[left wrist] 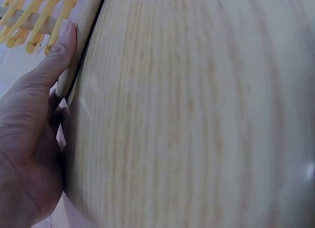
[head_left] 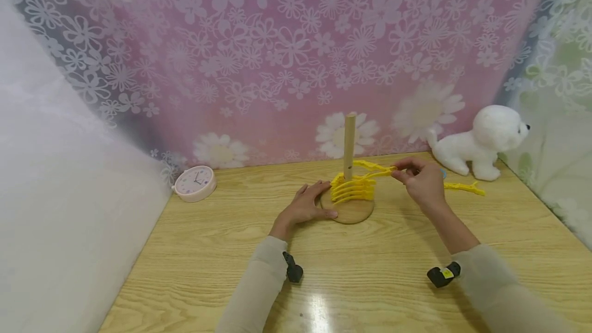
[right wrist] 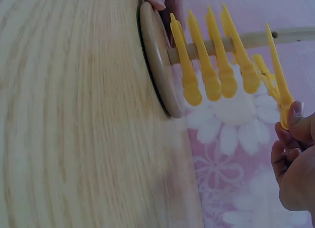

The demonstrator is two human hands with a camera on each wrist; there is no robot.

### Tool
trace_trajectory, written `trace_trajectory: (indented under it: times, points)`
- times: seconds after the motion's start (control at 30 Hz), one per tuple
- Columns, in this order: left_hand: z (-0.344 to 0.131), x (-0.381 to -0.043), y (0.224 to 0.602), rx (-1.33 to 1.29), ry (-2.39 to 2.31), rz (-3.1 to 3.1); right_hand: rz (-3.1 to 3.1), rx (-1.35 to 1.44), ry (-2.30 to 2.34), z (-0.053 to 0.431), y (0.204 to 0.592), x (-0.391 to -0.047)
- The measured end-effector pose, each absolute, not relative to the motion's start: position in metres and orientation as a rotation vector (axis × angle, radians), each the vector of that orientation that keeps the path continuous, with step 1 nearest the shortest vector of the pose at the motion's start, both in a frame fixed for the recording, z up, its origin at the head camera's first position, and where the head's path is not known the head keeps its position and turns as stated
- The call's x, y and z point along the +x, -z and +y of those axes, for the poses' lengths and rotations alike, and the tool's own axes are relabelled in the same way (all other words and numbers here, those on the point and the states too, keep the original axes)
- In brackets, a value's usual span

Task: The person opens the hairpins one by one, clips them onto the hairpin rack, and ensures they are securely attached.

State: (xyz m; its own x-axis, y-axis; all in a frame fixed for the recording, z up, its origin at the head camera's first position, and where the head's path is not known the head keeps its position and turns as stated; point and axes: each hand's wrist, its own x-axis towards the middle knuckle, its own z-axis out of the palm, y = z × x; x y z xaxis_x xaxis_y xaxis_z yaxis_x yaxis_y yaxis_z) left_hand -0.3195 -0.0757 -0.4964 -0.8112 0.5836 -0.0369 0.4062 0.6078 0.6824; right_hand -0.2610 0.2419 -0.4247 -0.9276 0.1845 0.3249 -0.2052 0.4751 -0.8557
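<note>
A round wooden base (head_left: 353,216) with an upright wooden post (head_left: 349,143) stands on the table. Several curved yellow plastic pieces (head_left: 353,189) are stacked low around the post. My left hand (head_left: 305,205) holds the base at its left side, thumb on the near rim (left wrist: 64,87) and fingers round toward the back. Between thumb and fingertips, my right hand (head_left: 423,184) pinches the end of another yellow plastic piece (right wrist: 278,70), which reaches toward the post above the stack. Pointed tips and rounded ends show on the pieces in the right wrist view.
Right of the right hand, a yellow branch-like piece (head_left: 464,187) lies on the table. A small blue thing (head_left: 444,173) peeks out beside that hand. A white plush dog (head_left: 481,143) stands back right, a pink clock (head_left: 195,183) back left. Flowered cloth (head_left: 287,40) hangs behind.
</note>
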Motion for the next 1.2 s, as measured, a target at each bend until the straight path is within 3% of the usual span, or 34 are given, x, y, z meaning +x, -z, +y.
trace_trajectory:
  times: [0.6, 1.2]
  points:
    - [-0.075, -0.318, 0.496, 0.807, -0.993, 2.586, -2.352, 0.051, -1.402, 0.206, 0.429, -0.276]
    - [-0.077, -0.322, 0.498, 0.824, -0.997, 2.591, -2.382, 0.145, -1.479, 0.202, 0.433, -0.280]
